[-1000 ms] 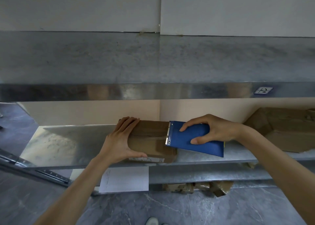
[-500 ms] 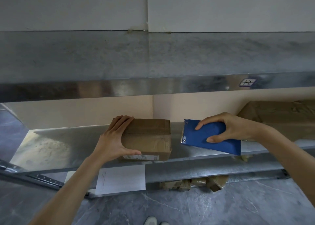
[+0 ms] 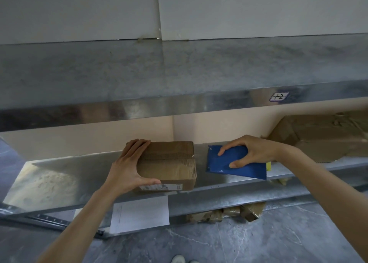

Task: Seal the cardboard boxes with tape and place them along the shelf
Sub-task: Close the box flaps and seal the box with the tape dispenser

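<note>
Having drawn dispenser (image 3: 235, 163) clear of box (image 3: 169, 163), grips it in right hand (image 3: 253, 150), clasps box with left hand (image 3: 129, 167); seemingly done sealing.

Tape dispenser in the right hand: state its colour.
The tape dispenser is glossy blue, with a yellow piece at its rear; the head view shows it.

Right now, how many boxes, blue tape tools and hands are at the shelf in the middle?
Boxes: 2, the small box and the big box
Blue tape tool: 1
Hands: 2, left hand and right hand
Total: 5
</note>
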Available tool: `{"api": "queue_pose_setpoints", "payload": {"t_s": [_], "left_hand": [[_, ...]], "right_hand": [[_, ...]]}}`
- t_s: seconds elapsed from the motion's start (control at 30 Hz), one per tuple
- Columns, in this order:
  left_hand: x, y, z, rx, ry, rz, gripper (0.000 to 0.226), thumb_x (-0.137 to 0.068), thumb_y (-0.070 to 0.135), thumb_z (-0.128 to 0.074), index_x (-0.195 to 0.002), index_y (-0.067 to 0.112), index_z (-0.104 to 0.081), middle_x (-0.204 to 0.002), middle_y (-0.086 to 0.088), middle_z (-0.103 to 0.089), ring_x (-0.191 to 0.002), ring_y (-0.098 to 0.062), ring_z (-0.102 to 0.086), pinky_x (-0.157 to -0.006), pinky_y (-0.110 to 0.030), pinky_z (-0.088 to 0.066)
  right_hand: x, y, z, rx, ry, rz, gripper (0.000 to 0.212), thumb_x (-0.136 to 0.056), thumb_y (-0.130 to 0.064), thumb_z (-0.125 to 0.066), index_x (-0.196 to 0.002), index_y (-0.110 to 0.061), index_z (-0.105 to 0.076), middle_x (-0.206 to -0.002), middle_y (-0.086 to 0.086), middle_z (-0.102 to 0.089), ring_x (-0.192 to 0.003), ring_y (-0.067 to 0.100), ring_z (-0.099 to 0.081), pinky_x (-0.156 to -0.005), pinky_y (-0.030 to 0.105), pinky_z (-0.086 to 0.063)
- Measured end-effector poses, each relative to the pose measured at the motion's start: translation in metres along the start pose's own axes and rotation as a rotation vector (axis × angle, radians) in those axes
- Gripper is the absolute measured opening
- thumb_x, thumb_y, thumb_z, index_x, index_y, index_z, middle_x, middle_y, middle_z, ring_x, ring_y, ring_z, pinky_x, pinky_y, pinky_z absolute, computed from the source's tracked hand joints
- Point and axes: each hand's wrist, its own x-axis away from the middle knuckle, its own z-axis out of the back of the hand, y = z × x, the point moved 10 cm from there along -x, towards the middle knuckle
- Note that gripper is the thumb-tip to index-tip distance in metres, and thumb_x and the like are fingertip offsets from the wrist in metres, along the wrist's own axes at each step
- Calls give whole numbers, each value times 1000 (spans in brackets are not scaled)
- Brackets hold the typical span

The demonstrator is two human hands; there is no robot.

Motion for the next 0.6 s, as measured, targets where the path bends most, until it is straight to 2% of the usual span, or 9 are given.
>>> {"api": "queue_pose_setpoints", "payload": {"t_s": [0.1,0.17,0.27,0.37,0.43,0.6], "left_hand": [[-1,-1,-2,-2,0,1,130,-45,101,-51,-154,36,-22,-159,15,-21,-147,-7,-15,-107,-49,-41],[-1,-1,-2,-3,11,-1,130,-45,101,-49,-154,36,-23,-159,14,-22,-146,-6,-15,-106,-48,-41],[-1,-2,-2,-1,24,0,130,-45,102,-48,-154,36,-24,-159,14,-22,-143,1,-10,-105,-48,-42],[-3,-3,-3,4,14,13,130,-45,102,-50,-153,36,-23,-159,14,-22,-146,-5,-15,-104,-48,-43],[-6,-3,-3,3,7,17,129,-45,102,-51,-153,37,-23,-159,16,-22,-147,-7,-16,-104,-48,-44],[-8,-4,-4,3,-12,28,130,-44,103,-49,-153,38,-20,-159,18,-19,-148,-7,-12,-107,-49,-42]], "right_hand": [[-15,-2,-3,35,-13,-4,30,-83,-38,-77,-110,-47,-67,-112,-26,-64,-96,-1,-62,-81,20,-54],[-24,-8,-6,61,-24,3,29,-83,-39,-77,-109,-47,-67,-110,-32,-62,-98,-4,-61,-80,17,-52],[-39,-18,-10,124,-54,-10,29,-82,-42,-77,-109,-46,-68,-115,-28,-63,-103,-1,-60,-92,26,-51],[-49,-30,-10,189,-81,-43,31,-80,-43,-78,-109,-43,-69,-119,-18,-64,-108,9,-61,-98,38,-50],[-55,-39,-10,249,-90,-55,32,-79,-43,-78,-110,-41,-69,-119,-14,-64,-109,11,-59,-99,40,-48],[-74,-30,-26,459,-64,-133,43,-79,-47,-77,-119,-39,-65,-119,-7,-62,-102,19,-59,-83,34,-53]]}}
